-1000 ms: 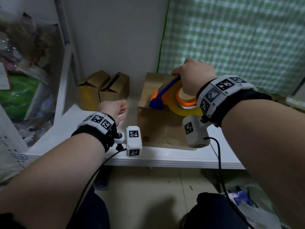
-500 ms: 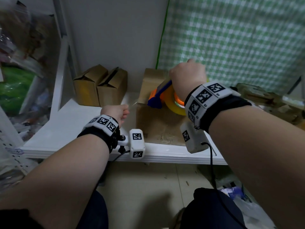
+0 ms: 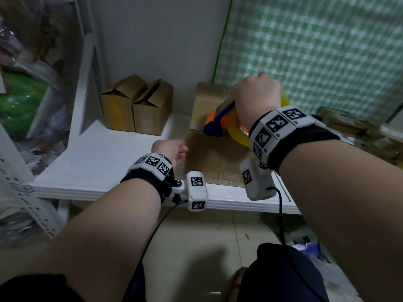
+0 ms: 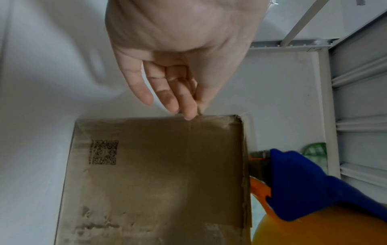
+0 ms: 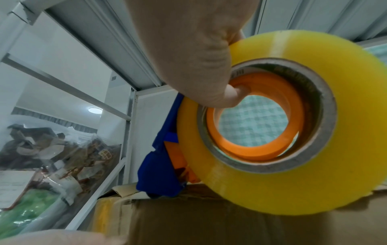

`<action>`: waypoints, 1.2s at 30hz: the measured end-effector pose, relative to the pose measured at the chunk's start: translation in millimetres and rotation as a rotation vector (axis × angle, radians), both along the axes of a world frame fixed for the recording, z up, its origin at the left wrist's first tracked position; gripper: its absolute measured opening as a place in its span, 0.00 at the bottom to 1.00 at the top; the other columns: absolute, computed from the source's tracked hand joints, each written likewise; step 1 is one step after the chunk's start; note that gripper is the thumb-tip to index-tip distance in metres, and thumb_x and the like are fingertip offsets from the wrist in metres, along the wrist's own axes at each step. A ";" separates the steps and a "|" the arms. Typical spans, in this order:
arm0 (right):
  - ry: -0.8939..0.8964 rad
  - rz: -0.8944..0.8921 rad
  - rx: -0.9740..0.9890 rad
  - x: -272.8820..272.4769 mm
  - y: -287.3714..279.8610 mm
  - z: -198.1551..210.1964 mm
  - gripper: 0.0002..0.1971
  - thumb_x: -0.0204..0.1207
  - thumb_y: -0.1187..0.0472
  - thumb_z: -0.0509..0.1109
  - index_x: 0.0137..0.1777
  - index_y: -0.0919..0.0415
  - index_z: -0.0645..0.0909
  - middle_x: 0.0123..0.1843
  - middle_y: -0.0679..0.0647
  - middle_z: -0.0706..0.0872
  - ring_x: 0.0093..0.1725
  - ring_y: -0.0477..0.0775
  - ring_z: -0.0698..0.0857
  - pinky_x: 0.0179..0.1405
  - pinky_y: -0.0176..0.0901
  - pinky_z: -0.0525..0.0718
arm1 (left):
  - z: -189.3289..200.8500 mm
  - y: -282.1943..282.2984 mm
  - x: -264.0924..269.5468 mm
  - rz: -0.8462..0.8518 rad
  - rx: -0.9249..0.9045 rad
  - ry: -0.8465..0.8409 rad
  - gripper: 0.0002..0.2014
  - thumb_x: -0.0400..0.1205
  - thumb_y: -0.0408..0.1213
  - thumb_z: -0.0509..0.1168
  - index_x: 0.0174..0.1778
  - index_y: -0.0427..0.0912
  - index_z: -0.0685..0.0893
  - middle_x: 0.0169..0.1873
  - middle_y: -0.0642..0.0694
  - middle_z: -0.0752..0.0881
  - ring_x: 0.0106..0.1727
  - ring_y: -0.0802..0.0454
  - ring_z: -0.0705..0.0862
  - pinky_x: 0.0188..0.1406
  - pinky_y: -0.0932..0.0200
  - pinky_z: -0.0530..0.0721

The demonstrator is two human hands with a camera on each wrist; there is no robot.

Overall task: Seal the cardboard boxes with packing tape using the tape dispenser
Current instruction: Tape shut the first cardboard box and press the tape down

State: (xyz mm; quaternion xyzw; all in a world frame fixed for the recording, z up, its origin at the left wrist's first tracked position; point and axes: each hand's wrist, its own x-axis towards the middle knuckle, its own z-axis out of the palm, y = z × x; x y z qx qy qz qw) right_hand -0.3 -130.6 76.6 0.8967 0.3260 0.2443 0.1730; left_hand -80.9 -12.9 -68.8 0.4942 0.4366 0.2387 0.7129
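A brown cardboard box (image 3: 213, 158) lies on the white table (image 3: 104, 162). My right hand (image 3: 255, 99) grips the orange and blue tape dispenser (image 3: 216, 120), thumb hooked in the orange core (image 5: 272, 149). The yellow tape roll (image 5: 261, 190) rests on the box top (image 5: 209, 223), and the blue front end (image 4: 303, 182) sits at the box edge. My left hand (image 3: 170, 149) is at the box's left side. Its fingertips (image 4: 189, 114) touch the box edge (image 4: 167, 165), fingers nearly straight, thumb apart.
Two small cardboard boxes (image 3: 137, 105) with loose flaps stand at the back left of the table. A green checked curtain (image 3: 316, 51) hangs behind on the right. Bags of clutter (image 3: 21, 94) fill the left; more cardboard (image 3: 349, 127) lies at the right.
My left hand has moved right and now touches the box's left edge. The right hand still holds the dispenser on the box, barely shifted. The head view has swung slightly.
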 end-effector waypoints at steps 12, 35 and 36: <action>-0.018 0.009 0.026 -3.8 -5.1 -1.2 0.13 0.82 0.69 0.59 0.63 0.63 0.79 0.58 0.61 0.81 0.62 0.65 0.75 0.55 0.60 0.81 | 9.6 3.4 -13.6 -0.263 0.157 0.283 0.10 0.83 0.39 0.61 0.41 0.38 0.81 0.30 0.43 0.82 0.28 0.49 0.75 0.42 0.54 0.78; 0.014 0.071 0.059 -4.2 -9.8 1.6 0.11 0.80 0.71 0.59 0.57 0.64 0.80 0.44 0.58 0.73 0.56 0.66 0.81 0.57 0.63 0.81 | 32.3 5.5 -19.3 -0.478 0.203 0.030 0.37 0.83 0.60 0.54 0.80 0.37 0.61 0.64 0.40 0.80 0.74 0.47 0.71 0.79 0.39 0.56; 0.018 0.088 0.071 -3.5 -11.2 1.1 0.12 0.80 0.72 0.59 0.58 0.63 0.80 0.44 0.58 0.73 0.56 0.66 0.81 0.56 0.63 0.81 | 39.5 3.1 -18.3 -0.439 0.311 -0.006 0.35 0.81 0.53 0.63 0.80 0.40 0.63 0.72 0.41 0.75 0.75 0.46 0.70 0.77 0.43 0.61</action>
